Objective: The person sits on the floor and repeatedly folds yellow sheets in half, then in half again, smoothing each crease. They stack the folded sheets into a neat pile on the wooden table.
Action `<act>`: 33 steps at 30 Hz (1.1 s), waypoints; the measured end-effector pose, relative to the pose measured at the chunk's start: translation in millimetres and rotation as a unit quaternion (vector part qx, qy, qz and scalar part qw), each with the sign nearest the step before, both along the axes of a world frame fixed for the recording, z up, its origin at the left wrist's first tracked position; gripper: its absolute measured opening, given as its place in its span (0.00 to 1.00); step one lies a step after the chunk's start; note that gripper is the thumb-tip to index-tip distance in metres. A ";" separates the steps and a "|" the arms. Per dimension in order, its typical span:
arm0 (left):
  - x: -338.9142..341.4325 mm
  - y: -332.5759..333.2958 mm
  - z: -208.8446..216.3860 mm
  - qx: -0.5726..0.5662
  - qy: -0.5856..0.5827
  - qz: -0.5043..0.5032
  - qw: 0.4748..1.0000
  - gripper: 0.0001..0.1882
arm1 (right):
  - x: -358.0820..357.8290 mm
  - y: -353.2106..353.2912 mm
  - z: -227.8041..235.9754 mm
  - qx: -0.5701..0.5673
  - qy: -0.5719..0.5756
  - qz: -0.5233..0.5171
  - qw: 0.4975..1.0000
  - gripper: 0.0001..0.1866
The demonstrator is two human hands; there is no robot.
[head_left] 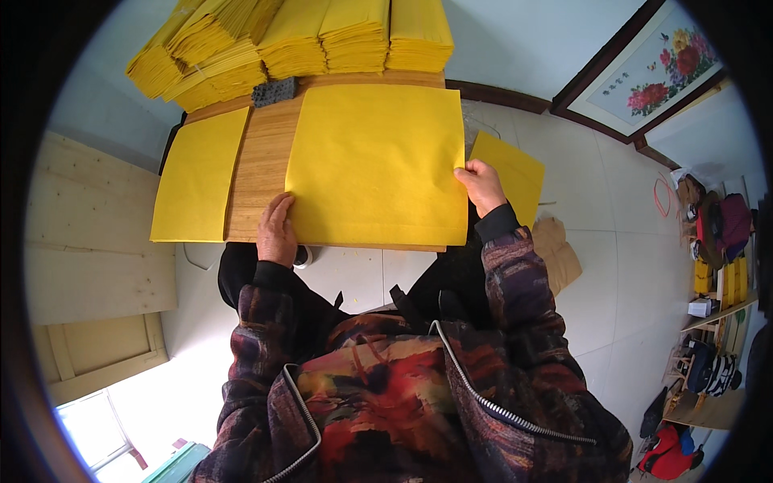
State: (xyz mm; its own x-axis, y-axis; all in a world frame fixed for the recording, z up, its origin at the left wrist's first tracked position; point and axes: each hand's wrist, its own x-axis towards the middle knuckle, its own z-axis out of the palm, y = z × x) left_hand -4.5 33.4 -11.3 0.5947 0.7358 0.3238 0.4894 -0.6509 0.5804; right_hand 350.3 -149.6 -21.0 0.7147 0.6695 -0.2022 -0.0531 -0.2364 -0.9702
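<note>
A large yellow paper sheet [374,165] lies across the right part of the wooden table [262,161], its near edge about level with the table's front. My right hand [483,187] pinches the sheet's right edge, thumb on top and the other fingers curled beneath. At the lower left edge of the same sheet, my left hand [278,232] is bent around the border, its fingers close together. Left of it, a yellow stack of sheets [199,177] rests on the table with a bare wooden strip between.
Thick bundles of yellow paper [354,36] fill the table's far side, with a small dark grey block [274,92] before them. Right of the table are another yellow sheet [509,173] and brown paper [554,253]. A framed flower picture [652,68] and a cluttered shelf [713,322] stand farther right.
</note>
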 end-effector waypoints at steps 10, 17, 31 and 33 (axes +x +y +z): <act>-19.8 8.8 6.1 0.019 0.032 0.003 0.999 0.20 | -3.4 7.8 -13.4 -0.005 -0.072 0.033 0.997 0.11; -21.6 8.1 1.2 0.037 0.039 0.015 0.998 0.19 | -11.3 9.5 -2.5 -0.073 -0.264 0.012 0.962 0.14; -21.9 5.6 -3.6 0.040 0.038 0.024 0.998 0.21 | -45.9 29.3 47.8 -0.118 -0.546 0.225 0.798 0.12; -21.3 7.2 -5.9 0.030 0.044 0.035 0.998 0.20 | -38.1 34.7 45.7 -0.118 -0.550 0.233 0.793 0.12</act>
